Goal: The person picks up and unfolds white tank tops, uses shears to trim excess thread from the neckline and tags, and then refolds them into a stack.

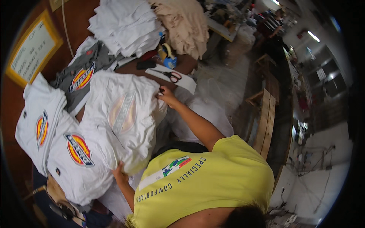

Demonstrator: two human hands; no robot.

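Head view: the left hand [120, 176] and right hand [167, 97] pinch a white shirt [127, 131] between their fingers at its near and far-right edges, scissors [174, 77] lying beyond.

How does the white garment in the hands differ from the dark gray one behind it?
Colour: the white garment is pale; the gray garment is dark.
Print: the white garment shows a faint emblem; the gray garment shows a bright emblem.
Handling: the left hand and right hand hold the white garment; neither touches the gray garment.
Both carry an oval emblem.
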